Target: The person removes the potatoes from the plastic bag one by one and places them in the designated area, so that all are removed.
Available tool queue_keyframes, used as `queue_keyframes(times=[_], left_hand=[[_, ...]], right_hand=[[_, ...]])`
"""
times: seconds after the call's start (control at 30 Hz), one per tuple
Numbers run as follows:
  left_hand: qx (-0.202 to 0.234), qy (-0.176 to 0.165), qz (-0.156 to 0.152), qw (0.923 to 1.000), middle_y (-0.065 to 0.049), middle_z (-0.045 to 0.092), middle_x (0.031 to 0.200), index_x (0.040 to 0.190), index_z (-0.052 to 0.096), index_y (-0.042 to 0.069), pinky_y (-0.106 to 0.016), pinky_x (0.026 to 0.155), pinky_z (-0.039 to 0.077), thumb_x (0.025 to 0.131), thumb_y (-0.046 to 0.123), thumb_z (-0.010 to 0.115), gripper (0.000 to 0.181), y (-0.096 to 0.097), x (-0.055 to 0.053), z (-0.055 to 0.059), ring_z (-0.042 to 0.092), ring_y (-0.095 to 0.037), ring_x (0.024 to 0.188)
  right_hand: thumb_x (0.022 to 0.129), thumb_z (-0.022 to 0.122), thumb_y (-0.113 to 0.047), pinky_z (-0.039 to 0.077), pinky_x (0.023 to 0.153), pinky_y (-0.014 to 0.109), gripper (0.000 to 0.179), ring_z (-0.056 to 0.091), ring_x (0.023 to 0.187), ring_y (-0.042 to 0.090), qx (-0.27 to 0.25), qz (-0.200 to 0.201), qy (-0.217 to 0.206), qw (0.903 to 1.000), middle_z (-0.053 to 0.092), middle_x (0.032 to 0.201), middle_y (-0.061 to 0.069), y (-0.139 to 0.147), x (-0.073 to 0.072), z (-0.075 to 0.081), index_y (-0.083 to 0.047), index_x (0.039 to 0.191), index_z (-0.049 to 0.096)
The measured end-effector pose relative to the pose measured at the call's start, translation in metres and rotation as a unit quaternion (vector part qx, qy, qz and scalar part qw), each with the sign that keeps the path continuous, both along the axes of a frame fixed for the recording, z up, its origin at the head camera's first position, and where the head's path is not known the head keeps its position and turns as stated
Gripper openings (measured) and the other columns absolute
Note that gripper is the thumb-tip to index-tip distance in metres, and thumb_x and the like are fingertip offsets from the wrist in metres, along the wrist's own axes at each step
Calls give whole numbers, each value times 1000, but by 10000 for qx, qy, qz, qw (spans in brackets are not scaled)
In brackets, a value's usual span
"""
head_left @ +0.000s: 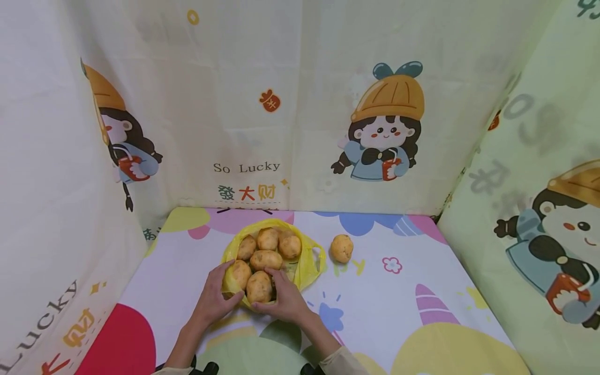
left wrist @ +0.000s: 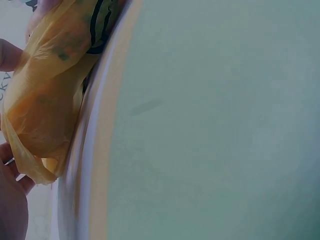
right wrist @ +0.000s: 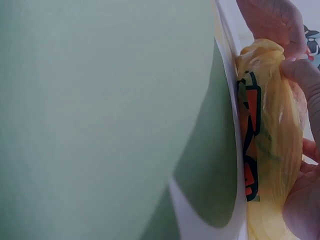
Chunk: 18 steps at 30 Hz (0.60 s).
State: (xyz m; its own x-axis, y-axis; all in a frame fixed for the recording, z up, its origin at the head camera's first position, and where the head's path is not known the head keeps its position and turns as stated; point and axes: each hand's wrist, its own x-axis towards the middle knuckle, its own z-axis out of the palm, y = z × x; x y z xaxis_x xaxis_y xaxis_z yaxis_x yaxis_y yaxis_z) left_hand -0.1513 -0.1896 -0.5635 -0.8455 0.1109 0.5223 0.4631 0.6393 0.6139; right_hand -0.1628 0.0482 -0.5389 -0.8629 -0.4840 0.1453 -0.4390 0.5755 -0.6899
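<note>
A yellow plastic bag (head_left: 307,268) lies open on the table with several potatoes (head_left: 265,260) in it. My left hand (head_left: 217,294) grips the bag's near left rim, its fingers on the outside in the left wrist view. On the near right side my right hand (head_left: 285,298) holds the rim, thumb and fingers spread around the frontmost potato (head_left: 259,287). Whether the right fingers touch that potato cannot be made out. Dark and red print (right wrist: 251,115) shows low on the bag in the right wrist view. One loose potato (head_left: 341,248) lies outside, to the right.
The table wears a colourful printed cloth (head_left: 375,297). Pale curtains (head_left: 300,104) with cartoon figures close off the back and both sides. A bag handle loop (head_left: 320,258) sticks out to the right, close to the loose potato.
</note>
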Motion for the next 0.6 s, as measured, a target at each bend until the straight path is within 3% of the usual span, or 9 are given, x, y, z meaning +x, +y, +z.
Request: queue_keyframes(times=[0.6], left_hand=[[27, -91, 37, 9999, -28, 53, 138, 145, 48, -5, -65, 97, 41, 76, 16, 81, 79, 1, 0, 1, 47, -47, 125]], right_hand=[[84, 81, -48, 56, 88, 36, 87, 61, 111, 17, -791, -158, 520, 9954, 53, 139, 7, 11, 1, 12, -14, 153, 39]])
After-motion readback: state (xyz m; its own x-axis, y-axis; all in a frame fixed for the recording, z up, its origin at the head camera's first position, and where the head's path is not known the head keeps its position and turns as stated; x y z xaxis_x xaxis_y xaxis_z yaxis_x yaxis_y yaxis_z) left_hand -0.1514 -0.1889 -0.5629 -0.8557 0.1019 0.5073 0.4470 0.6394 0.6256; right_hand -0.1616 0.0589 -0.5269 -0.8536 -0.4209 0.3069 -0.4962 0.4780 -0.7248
